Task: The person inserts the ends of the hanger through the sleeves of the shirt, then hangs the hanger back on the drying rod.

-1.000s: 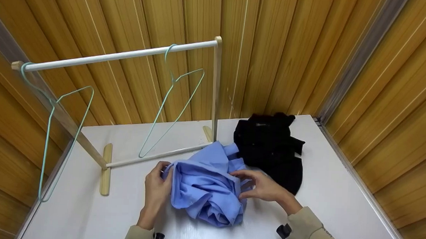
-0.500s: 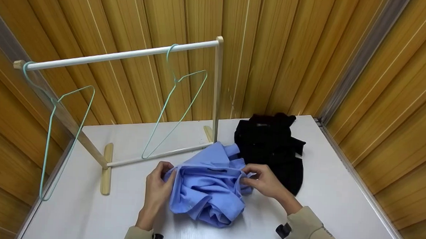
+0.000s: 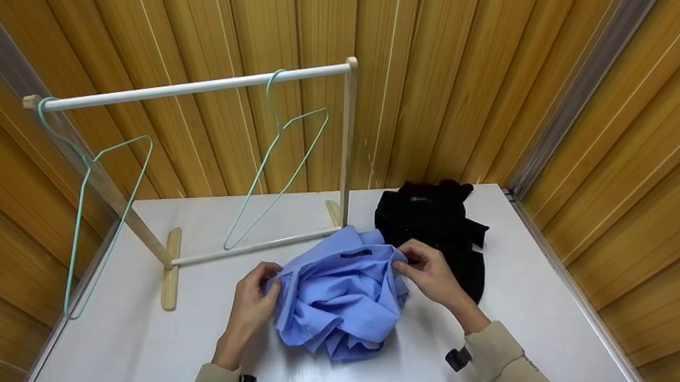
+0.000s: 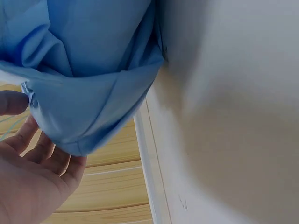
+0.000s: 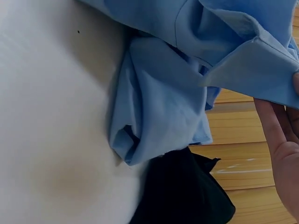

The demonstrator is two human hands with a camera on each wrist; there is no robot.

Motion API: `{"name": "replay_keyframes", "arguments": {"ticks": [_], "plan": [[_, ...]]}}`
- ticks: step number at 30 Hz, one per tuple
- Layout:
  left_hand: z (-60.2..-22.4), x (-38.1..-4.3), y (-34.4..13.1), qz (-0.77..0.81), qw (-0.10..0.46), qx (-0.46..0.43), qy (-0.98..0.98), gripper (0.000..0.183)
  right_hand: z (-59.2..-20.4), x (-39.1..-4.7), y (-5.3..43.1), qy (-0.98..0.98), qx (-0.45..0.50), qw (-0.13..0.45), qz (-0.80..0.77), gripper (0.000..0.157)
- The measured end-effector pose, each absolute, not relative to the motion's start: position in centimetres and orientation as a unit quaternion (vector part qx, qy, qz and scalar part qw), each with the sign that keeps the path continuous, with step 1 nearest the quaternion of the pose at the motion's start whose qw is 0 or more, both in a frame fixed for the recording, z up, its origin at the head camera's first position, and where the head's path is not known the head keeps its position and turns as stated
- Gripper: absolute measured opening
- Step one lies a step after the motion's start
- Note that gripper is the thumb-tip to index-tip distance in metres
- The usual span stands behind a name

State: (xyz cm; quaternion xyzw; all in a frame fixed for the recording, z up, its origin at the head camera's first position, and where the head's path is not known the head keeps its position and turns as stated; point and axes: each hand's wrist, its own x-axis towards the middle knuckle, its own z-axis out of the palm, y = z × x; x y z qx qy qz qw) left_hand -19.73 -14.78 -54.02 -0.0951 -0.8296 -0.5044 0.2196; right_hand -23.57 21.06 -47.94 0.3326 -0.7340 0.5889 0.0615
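Observation:
A crumpled blue shirt [image 3: 341,300] with a dark label inside its collar lies bunched on the white table. My left hand [image 3: 253,299] pinches its left edge between thumb and fingers; in the left wrist view the fingers of that hand [image 4: 39,172] lie under a fold of the cloth. At the right end of the collar, my right hand [image 3: 431,273] pinches the fabric. The right wrist view has the collar's corner between the thumb and fingers of this hand [image 5: 282,135], with a sleeve of the shirt [image 5: 161,102] hanging below.
A black garment [image 3: 430,223] lies behind my right hand, close to the blue shirt. At the back left stands a rack with a white rail [image 3: 201,86]. Two mint-green wire hangers, one left [image 3: 80,225] and one right [image 3: 254,184], hang from it. Wood-patterned walls [image 3: 436,92] enclose the table.
My right hand has moved up and slightly right, first taking hold of the collar and then drawing it up and outward. The label has come into view. My left hand keeps its grip nearly in place.

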Motion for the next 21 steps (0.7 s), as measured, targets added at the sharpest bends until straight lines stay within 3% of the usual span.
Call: {"name": "replay_keyframes", "arguments": {"ticks": [10,21], "plan": [[-54.7,-19.5,-15.4,-0.489,0.163,-0.106,-0.85,0.036,-45.7,-23.9,21.7,-0.761,0.3,0.085,0.569,0.013],[-55.1,-19.2,-15.8,-0.479,0.093,-0.113,-0.866,0.03,-44.5,-24.4,22.3,-0.765,0.282,0.124,0.566,0.011]]}}
